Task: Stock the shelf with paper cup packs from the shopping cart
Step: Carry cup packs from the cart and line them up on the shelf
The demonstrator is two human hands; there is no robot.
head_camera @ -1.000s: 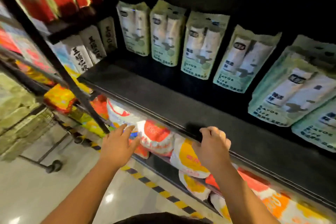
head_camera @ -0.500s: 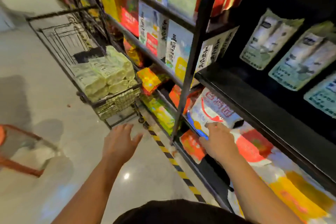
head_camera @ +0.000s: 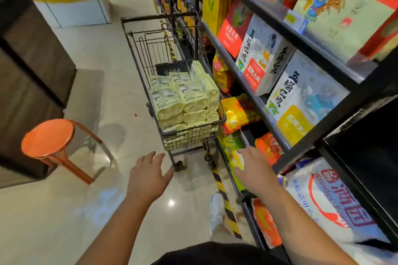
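A black wire shopping cart (head_camera: 137, 34) stands ahead in the aisle against the shelving. Several pale green paper cup packs (head_camera: 183, 97) are stacked in its near end. My left hand (head_camera: 148, 176) is stretched forward over the floor, fingers spread, holding nothing, a short way in front of the cart's near wheels. My right hand (head_camera: 254, 170) is also empty with fingers apart, beside the lower shelf's snack bags. The dark shelf (head_camera: 366, 157) shows at the far right edge; no cup packs on it are in view.
An orange stool (head_camera: 49, 137) stands on the floor to the left, next to a dark brown counter (head_camera: 32, 75). Rice boxes (head_camera: 265, 58) and bright bags (head_camera: 234, 114) fill the shelves on the right. A yellow-black striped line (head_camera: 224, 196) runs along the shelf base.
The view has swung left from the shelf of cup packs to the aisle and cart. Both hands left the shelf edge and now reach toward the cart, which looks closer.
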